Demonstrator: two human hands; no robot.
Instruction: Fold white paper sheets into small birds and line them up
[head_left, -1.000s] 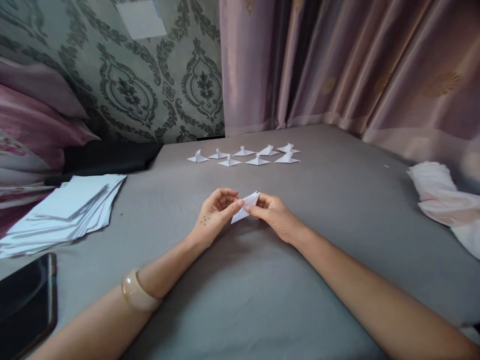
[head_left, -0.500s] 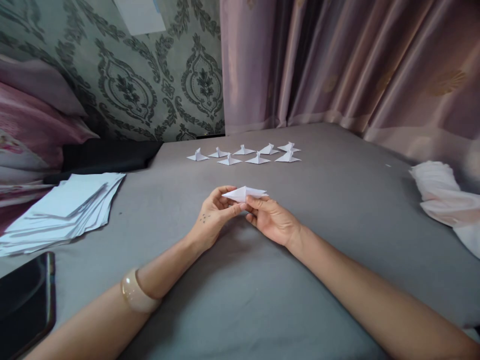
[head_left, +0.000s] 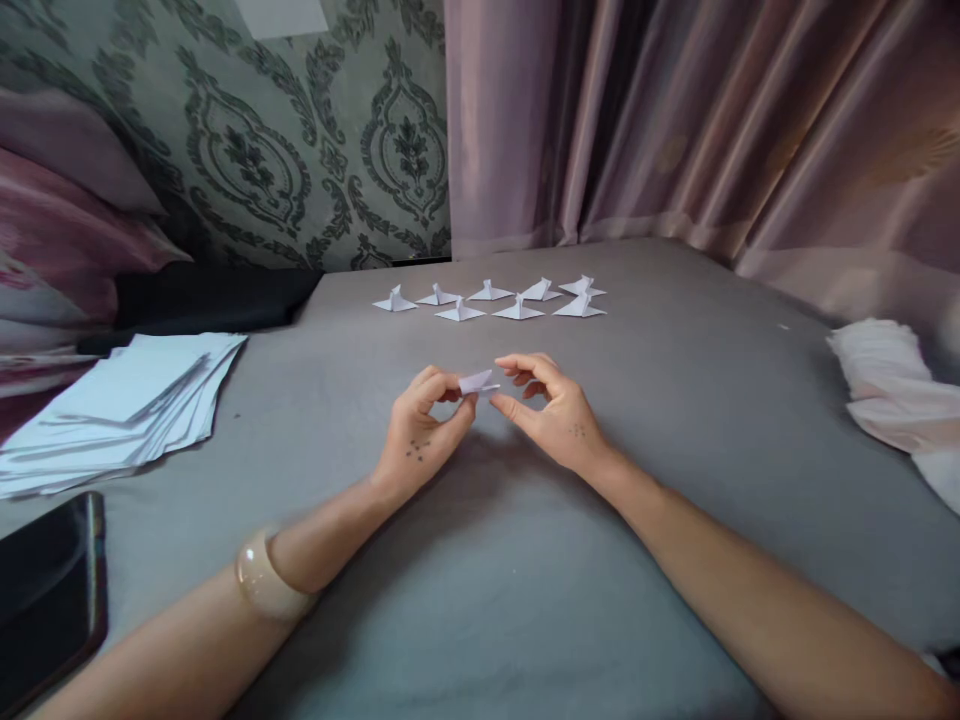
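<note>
A small folded piece of white paper [head_left: 477, 382] is pinched between the thumb and fingers of my left hand [head_left: 426, 425], above the grey cloth surface. Its pointed end faces right. Just to the right of it, my right hand [head_left: 559, 415] has its thumb and curved fingers apart, with nothing between them; the fingertips are close to the paper's tip. Beyond both hands, several finished-looking white paper figures [head_left: 518, 309] with flat wings and raised middles stand in two loose rows.
On the left lies a stack of white paper sheets [head_left: 112, 410], with a dark phone [head_left: 52, 600] nearer me. Black fabric [head_left: 217, 297] lies behind the stack. At the right is a bunched white cloth [head_left: 885, 375]. A curtain [head_left: 510, 130] and patterned wall [head_left: 247, 150] border the far side.
My right hand has let go of the folded paper and its fingers have spread. The paper has turned and now shows a narrower side, held by my left hand alone. The view has tilted slightly.
</note>
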